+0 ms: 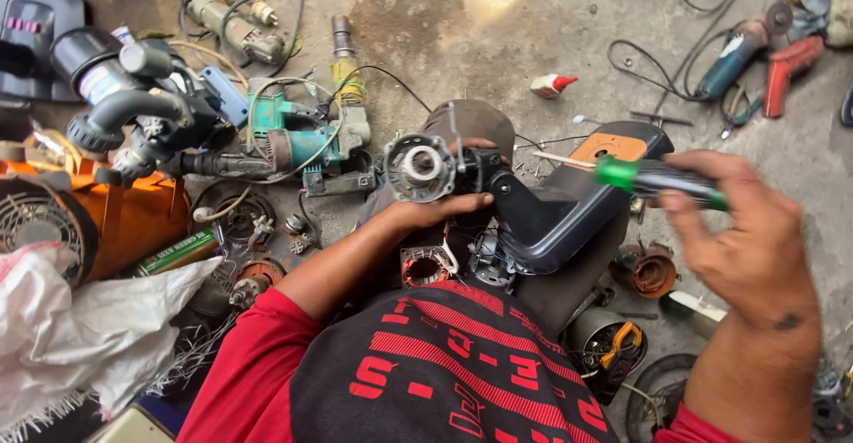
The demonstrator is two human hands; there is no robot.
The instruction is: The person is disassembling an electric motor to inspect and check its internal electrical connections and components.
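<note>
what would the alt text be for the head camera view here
Seen from above, a person in a red and black shirt steadies a dark power tool housing with the left hand while the right hand holds a green-handled screwdriver toward it. Drills, motor parts and cables lie on the concrete floor around them.

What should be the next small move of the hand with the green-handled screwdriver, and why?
Probably bring the screwdriver tip down onto the black tool housing. The right hand holds it raised beside the housing, tip not yet seated, while the left hand steadies the housing near its round metal end.
</note>
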